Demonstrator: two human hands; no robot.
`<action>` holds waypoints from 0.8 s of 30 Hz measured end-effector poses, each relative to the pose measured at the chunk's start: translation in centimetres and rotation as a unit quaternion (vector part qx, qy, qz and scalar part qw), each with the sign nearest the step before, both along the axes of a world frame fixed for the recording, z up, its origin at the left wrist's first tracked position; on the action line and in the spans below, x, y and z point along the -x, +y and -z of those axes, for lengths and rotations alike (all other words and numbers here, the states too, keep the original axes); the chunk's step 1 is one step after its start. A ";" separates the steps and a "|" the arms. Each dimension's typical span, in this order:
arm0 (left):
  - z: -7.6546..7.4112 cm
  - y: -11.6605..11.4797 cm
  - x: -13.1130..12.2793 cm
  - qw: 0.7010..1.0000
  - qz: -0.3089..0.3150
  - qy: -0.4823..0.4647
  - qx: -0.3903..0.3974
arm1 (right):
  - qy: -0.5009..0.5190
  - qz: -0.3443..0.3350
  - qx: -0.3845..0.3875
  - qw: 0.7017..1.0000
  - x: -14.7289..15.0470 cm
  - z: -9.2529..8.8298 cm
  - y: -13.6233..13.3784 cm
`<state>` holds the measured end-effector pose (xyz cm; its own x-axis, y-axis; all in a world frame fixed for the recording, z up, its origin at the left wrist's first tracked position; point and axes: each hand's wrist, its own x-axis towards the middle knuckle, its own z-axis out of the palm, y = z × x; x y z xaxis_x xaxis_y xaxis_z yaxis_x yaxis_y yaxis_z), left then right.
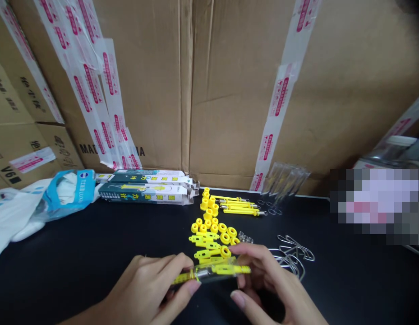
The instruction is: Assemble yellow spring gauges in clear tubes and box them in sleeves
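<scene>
The left hand (pixel 145 289) is gripping the clear-tubed yellow spring scale (pixel 209 273) near its left end, while the right hand (pixel 270 280) is closing its fingers (pixel 253 253) around the right portion.

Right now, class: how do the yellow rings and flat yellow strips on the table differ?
The yellow rings are round with central holes; the flat yellow strips are long and notched. The rings lie scattered; the strips overlap in a pile. Both are bright yellow.
</scene>
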<state>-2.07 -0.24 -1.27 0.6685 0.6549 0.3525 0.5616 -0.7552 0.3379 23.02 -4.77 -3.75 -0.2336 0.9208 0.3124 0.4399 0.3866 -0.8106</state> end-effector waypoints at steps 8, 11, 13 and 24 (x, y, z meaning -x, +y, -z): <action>0.4 0.7 0.3 1.000 0.008 0.009 0.001 | -0.090 -0.029 -0.105 0.990 -0.1 -0.6 0.2; 0.6 0.7 0.1 1.000 0.012 0.009 -0.023 | -0.128 0.028 -0.129 0.983 -0.5 -0.5 0.6; 0.7 0.6 0.0 1.000 0.008 0.004 -0.019 | -0.136 0.077 -0.145 0.977 -0.9 -0.7 1.2; 0.9 0.5 0.0 0.999 0.006 -0.033 -0.012 | -0.186 0.166 -0.107 0.963 -0.7 -2.3 8.8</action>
<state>-2.02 0.28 -2.13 0.6509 0.6376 0.4120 0.5298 -0.7702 0.3550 23.69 4.03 -1.49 -0.0703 0.8882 0.4540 0.8116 0.3155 -0.4917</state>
